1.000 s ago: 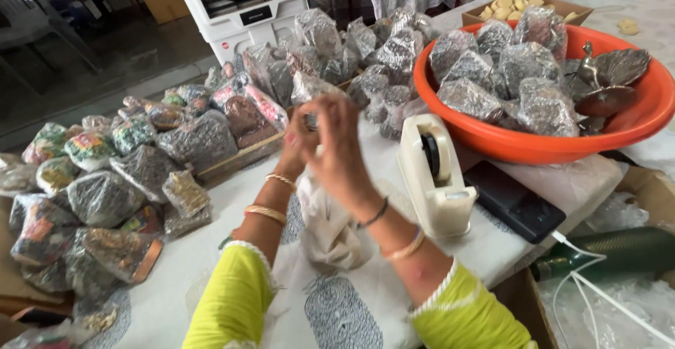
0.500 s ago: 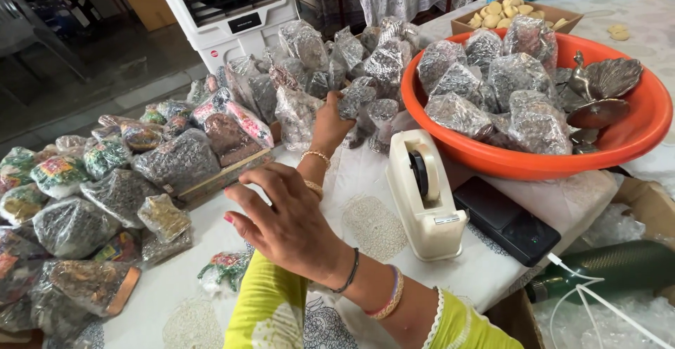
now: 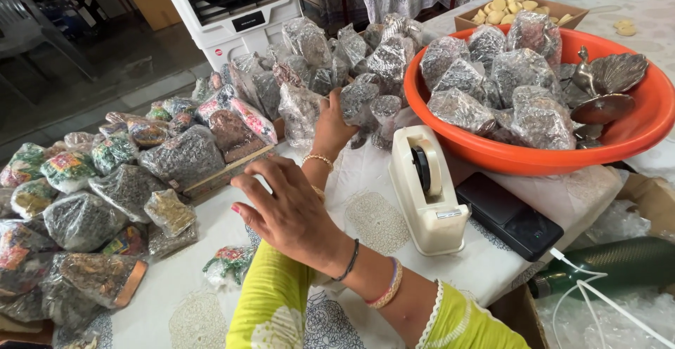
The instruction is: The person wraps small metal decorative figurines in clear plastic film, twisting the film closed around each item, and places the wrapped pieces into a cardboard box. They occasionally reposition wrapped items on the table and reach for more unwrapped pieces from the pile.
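Note:
My left hand (image 3: pixel 332 127), with a gold bangle at the wrist, reaches forward and grips a bubble-wrapped packet (image 3: pixel 360 98) at the edge of the pile of wrapped packets (image 3: pixel 309 60). My right hand (image 3: pixel 288 212) crosses over the left forearm and hovers palm down above the white patterned tablecloth (image 3: pixel 373 215). Its fingers are spread and I see nothing in it. A cream tape dispenser (image 3: pixel 427 187) stands just right of both hands.
An orange basin (image 3: pixel 633 138) with wrapped packets and a metal peacock dish sits at the right. A black phone (image 3: pixel 510 215) lies by the dispenser. More wrapped packets (image 3: pixel 105 194) cover the left side. A white air cooler (image 3: pixel 225 8) stands behind.
My left hand has reached further into the pile and closed on a packet. My right hand has come lower and nearer over the cloth, away from where both hands worked together.

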